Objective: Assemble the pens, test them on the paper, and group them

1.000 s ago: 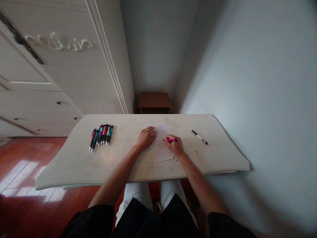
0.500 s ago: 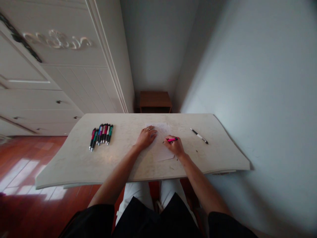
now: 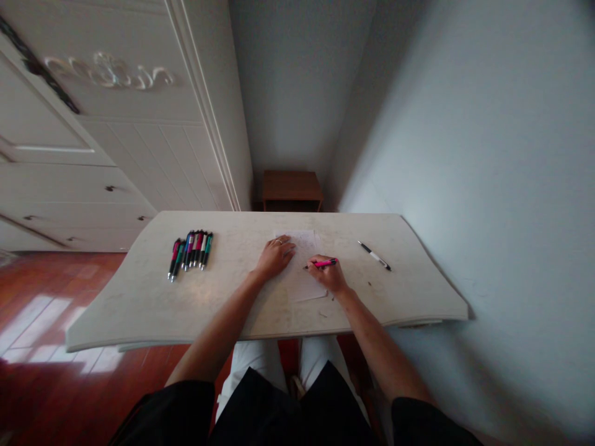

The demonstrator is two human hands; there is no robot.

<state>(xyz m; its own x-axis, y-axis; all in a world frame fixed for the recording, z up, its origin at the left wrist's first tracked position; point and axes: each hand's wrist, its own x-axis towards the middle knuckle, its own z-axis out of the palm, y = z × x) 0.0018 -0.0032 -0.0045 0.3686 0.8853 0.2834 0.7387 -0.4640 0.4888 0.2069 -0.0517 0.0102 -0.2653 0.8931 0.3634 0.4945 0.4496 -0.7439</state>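
Observation:
A sheet of paper (image 3: 304, 286) with writing on its upper part lies in the middle of the white table. My left hand (image 3: 275, 256) rests flat on the paper's left side, fingers stretched out, with a ring on one finger. In my right hand (image 3: 329, 275) is a pink pen (image 3: 325, 263), pinched in a writing grip. Its tip points left and meets the paper, or hovers just over it; I cannot tell which. A white and black pen (image 3: 374, 256) lies on the table to the right of my right hand.
Several coloured pens (image 3: 190, 251) lie in a cluster at the table's left. The white table (image 3: 139, 310) has small dark specks near its right front. A white cabinet (image 3: 195, 161) stands at the left, a brown wooden stand (image 3: 292, 186) behind the table, and a pale wall (image 3: 488, 186) at the right.
The pink pen's tip has shifted very slightly left, and its angle is a little different. My left hand stays in place on the paper.

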